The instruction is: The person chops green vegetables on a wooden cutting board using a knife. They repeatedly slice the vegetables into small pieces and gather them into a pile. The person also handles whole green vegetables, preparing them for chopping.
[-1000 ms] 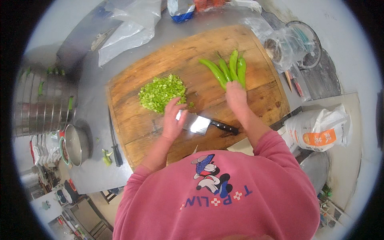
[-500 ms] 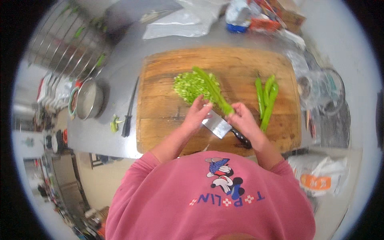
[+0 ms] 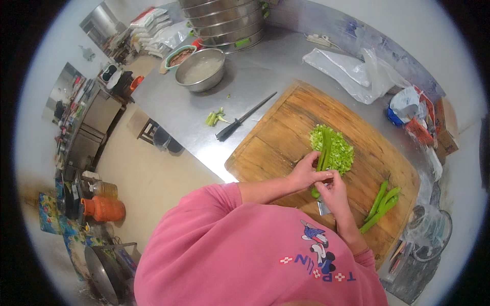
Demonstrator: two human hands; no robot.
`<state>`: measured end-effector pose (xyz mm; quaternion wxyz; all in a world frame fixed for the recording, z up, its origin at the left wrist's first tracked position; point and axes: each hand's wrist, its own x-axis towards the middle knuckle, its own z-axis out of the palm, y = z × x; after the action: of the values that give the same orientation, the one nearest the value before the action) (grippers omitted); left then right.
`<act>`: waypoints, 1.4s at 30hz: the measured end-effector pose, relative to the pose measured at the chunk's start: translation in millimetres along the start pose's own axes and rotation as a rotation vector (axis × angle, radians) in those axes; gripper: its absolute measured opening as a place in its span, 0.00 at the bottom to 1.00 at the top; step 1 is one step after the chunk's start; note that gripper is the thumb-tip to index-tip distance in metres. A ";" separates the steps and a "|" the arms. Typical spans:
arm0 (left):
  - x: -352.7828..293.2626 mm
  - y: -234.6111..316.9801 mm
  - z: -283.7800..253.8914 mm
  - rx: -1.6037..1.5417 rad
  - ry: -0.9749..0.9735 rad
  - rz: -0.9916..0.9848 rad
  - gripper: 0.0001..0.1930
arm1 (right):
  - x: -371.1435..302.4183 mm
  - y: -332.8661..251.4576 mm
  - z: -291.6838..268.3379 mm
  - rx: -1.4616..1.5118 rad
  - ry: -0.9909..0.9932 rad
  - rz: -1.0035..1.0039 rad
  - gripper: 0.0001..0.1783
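The long green pepper point(image 3: 325, 148) is in your two hands, raised over the near-left part of the chopped green pieces, its far end pointing away from you and its near end showing just below your hands. A dark line runs along it, perhaps a split; you cannot be sure from here. It should feel light and fairly crisp, with smooth, slightly slippery skin, and would likely snap or tear if bent hard, so the thicker near part seems the best place to hold it.

Your left hand point(image 3: 304, 173) has its fingers closed around the pepper from the left. Your right hand point(image 3: 334, 190) meets it, thumb and fingers drawn together at the near end; exactly what they pinch is hidden.

Beneath lie the chopped green pieces point(image 3: 343, 154) on the wooden board point(image 3: 270, 153), with the cleaver blade point(image 3: 323, 208) partly showing beside your right hand. More whole peppers point(image 3: 380, 206) rest toward the right. Further left, a sharpening steel point(image 3: 245, 118) and a metal bowl point(image 3: 201, 74) sit on the tabletop point(image 3: 168, 104).
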<state>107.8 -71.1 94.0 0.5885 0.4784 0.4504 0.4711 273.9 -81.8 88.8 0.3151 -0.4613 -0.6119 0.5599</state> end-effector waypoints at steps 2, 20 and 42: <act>-2.4 4.2 -15.7 0.077 0.010 -0.016 0.30 | 10.2 -5.6 12.7 0.110 -0.008 -0.046 0.19; -12.8 34.0 -208.1 -0.241 -0.020 -0.273 0.16 | 107.1 -53.9 140.0 -0.192 -0.119 0.052 0.17; 32.5 7.6 -273.8 0.311 0.232 -0.051 0.15 | 152.4 -58.1 204.4 -0.338 -0.031 0.194 0.31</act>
<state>-156.9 -0.3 61.6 0.4635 0.4946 0.5945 0.4326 19.9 -19.6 89.8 0.1684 -0.5558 -0.6546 0.4840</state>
